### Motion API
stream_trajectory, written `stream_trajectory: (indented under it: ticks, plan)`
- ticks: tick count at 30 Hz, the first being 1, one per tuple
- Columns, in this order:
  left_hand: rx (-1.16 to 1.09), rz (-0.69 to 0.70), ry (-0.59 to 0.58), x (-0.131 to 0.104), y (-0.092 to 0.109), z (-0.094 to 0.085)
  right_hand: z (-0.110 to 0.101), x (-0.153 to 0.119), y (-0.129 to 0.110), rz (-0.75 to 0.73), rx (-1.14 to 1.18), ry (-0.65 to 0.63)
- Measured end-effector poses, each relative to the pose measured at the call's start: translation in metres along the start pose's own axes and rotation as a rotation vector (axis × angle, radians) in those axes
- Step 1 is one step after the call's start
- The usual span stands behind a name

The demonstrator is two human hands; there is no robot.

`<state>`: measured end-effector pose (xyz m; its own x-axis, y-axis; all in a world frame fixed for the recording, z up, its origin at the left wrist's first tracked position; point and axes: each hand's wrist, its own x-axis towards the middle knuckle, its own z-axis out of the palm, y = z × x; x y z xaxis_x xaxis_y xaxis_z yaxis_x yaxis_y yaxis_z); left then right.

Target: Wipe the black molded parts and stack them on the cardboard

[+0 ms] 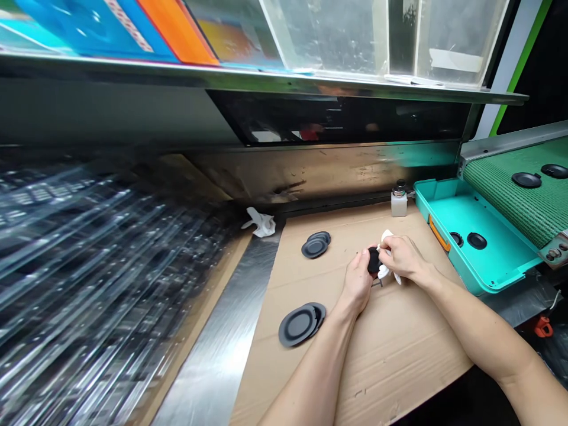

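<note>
My left hand (357,279) is closed on the edge of a small black disc-shaped part (373,260), held up over the cardboard sheet (399,349). Pressed against that part is a white cloth (385,271), pinched in the fingers of my right hand (403,255). Left of my hands, two black oval parts (316,246) overlap on the cardboard. Nearer to me lies another overlapping pair of larger black oval parts (298,325). A small bottle (399,204) with a dark top and pale contents stands behind my right hand.
On the right, a turquoise tray (488,284) holds black parts beside a green conveyor belt (510,168) carrying two more. A crumpled white cloth (261,223) lies at the back left. Clear plastic trays (110,284), blurred, fill the left. A metal shelf (288,80) overhangs the back.
</note>
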<state>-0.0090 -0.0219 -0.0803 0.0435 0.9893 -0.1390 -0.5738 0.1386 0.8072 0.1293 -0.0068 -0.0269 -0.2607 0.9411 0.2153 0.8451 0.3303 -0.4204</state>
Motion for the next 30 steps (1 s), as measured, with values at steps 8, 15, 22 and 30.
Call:
stream_trajectory:
  ticks: [8, 15, 22, 30]
  plan:
    - [0.148, 0.079, -0.056, -0.001, 0.001, -0.001, -0.004, 0.001, -0.001, -0.036, -0.013, 0.026]
    - [0.126, 0.023, 0.02, -0.004, 0.002, 0.001, -0.004, -0.002, -0.002, 0.031, -0.131, -0.097]
    - [-0.077, -0.033, 0.094, -0.004, 0.018, 0.003, -0.024, -0.006, 0.001, 0.092, -0.098, -0.071]
    - [-0.203, -0.244, 0.128, -0.004, 0.038, 0.008, -0.034, -0.002, 0.012, 0.352, -0.426, -0.048]
